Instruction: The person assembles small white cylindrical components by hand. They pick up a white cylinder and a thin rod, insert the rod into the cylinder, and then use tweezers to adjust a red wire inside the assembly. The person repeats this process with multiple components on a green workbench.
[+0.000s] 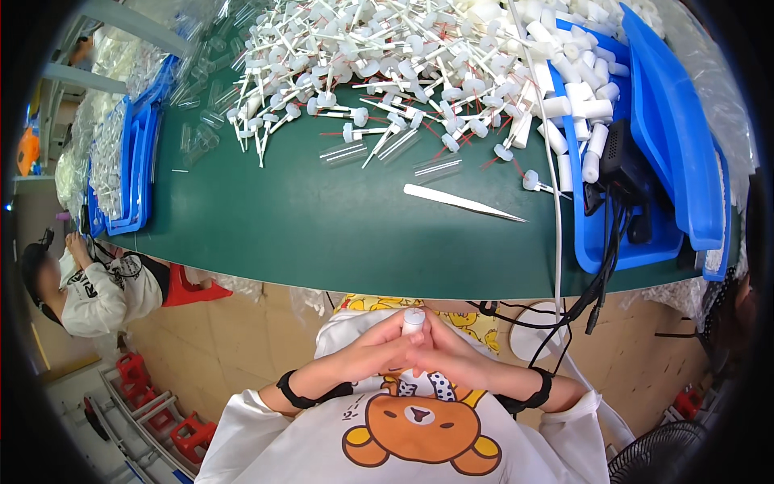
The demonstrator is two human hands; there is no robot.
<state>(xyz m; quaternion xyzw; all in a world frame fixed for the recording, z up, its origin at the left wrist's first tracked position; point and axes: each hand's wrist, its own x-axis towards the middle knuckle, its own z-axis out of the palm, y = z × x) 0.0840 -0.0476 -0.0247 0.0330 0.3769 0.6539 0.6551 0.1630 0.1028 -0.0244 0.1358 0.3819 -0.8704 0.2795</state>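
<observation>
The left grip (pixel 377 343) and right grip (pixel 448 348) close together around one white cylinder (pixel 413 318), fingers overlapping; which fingers bear on it I cannot tell. The cylinder stands roughly upright between them, its top showing above the fingers, over the lap and just off the near edge of the green worktop (pixel 306 222). A black band (pixel 287 392) circles the left forearm at 8 o'clock, another the right at 4. Outward at 1 o'clock, white tweezers (pixel 459 201) lie on the worktop, tip toward between 3 and 4. Beyond them, from 11 to 12, lie clear tubes (pixel 438 167). Past these, at 12, spreads a heap of white parts (pixel 371 64) with thin red wires. A white cable (pixel 556 218) runs down the worktop's right part. At 2 sits a blue bin (pixel 595 256) with black cables (pixel 615 254) and a black device (pixel 625 157); more white cylinders (pixel 580 90) crowd its far end toward 1. Blue trays (pixel 139 194) stand at 10, a seated co-worker (pixel 121 294) is at 9, red stools (pixel 193 437) at 8 and a fan (pixel 657 456) at 4.
</observation>
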